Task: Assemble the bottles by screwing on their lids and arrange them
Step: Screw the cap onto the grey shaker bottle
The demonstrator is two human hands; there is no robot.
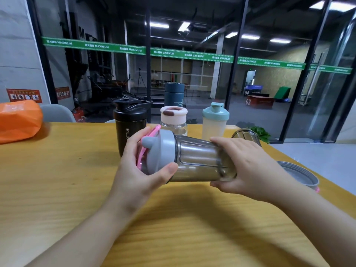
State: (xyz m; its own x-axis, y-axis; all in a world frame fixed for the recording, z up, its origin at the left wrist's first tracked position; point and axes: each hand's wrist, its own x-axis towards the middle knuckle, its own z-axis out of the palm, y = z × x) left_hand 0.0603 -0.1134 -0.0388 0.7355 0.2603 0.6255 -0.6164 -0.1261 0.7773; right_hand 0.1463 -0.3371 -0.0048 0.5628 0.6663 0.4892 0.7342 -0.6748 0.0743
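A smoky clear bottle (198, 158) lies sideways in the air above the wooden table (57, 180). My right hand (248, 168) grips its base end. My left hand (138, 164) grips the grey lid (159, 151) with a pink strap on the bottle's mouth. Behind stand a black bottle (130, 124) with its lid on, a clear bottle with a cream lid (174, 118), a frosted bottle with a teal lid (214, 122) and a dark blue bottle (174, 94). A second smoky bottle without a lid (245, 135) shows behind my right hand. A loose grey lid (300, 175) lies at the right.
An orange bag (18, 121) sits at the table's far left. A grey chair back (56, 112) rises behind the table edge. A glass wall stands behind the bottles, and a green plant (260, 132) shows at the table's far right corner.
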